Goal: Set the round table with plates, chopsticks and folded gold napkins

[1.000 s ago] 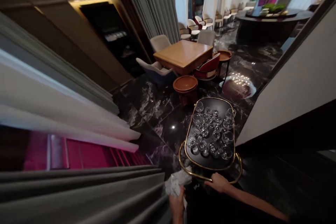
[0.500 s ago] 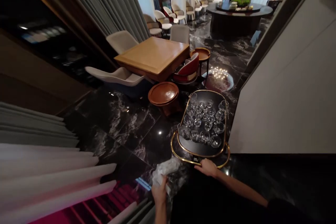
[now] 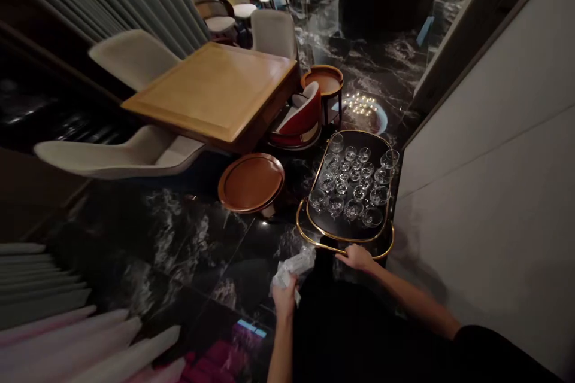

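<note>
My right hand (image 3: 358,257) is wrapped round the gold handle bar of a serving trolley (image 3: 344,230). Several clear stemmed glasses (image 3: 353,209) stand grouped on the trolley's dark top, inside a thin gold rail. To the left of the handle, my left hand (image 3: 284,298) is closed on a crumpled whitish, partly see-through bundle (image 3: 294,266); whether it is cloth or plastic I cannot tell. The bundle hangs over the dark floor, apart from the trolley.
A round brown stool (image 3: 251,182) stands left of the trolley. Beyond it are a square wooden table (image 3: 215,90), a red chair (image 3: 300,122) and a small round side table (image 3: 324,79). A pale wall (image 3: 485,149) runs close along the right. Dark marble floor (image 3: 377,54) stretches ahead.
The trolley and I have moved forward, so the table, chairs and stool look nearer. Both hands keep their holds. The view has tilted further down.
</note>
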{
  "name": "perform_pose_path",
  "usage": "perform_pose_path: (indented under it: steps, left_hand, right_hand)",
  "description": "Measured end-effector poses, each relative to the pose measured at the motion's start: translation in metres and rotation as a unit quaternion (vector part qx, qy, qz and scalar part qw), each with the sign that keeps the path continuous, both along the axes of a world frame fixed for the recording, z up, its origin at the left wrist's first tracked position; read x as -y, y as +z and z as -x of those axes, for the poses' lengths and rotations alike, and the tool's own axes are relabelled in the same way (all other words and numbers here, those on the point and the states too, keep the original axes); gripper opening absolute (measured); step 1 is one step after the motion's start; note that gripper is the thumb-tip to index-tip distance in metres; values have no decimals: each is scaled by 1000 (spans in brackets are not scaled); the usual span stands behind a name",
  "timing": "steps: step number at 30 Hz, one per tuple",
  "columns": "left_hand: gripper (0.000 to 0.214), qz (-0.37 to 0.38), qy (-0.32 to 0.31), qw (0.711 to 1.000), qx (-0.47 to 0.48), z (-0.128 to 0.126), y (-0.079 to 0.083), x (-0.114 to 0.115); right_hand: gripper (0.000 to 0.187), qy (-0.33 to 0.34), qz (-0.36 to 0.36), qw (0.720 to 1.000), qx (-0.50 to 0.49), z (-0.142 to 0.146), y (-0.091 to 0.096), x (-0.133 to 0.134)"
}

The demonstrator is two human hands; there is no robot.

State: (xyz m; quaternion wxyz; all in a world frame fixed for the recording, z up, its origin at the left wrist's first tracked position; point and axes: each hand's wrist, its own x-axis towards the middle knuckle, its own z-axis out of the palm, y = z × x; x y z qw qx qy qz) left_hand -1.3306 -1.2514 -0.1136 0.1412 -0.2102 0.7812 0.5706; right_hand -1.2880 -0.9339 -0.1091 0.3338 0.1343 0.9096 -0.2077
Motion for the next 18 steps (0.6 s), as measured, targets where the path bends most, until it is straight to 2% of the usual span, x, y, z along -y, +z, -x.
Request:
perform_pose_path:
  steps: [5,9,13,18]
  left_hand:
    - [31,-40,-9,999,25,124,-11,-94]
    - [20,-52,-51,996,46,234,0,-170]
    - [22,-63,-106,991,52,341,8,-254]
    - [27,-91,-101,990,47,450,5,-370]
  right_hand:
    - [64,-9,-3,1000,6,105,3,-88]
    - [58,1,-13,1000,10,184,8,-170]
    - [53,10,-10,1000,4,260,3,-260]
    - [50,7,-6,1000,-4,357,-1,-381]
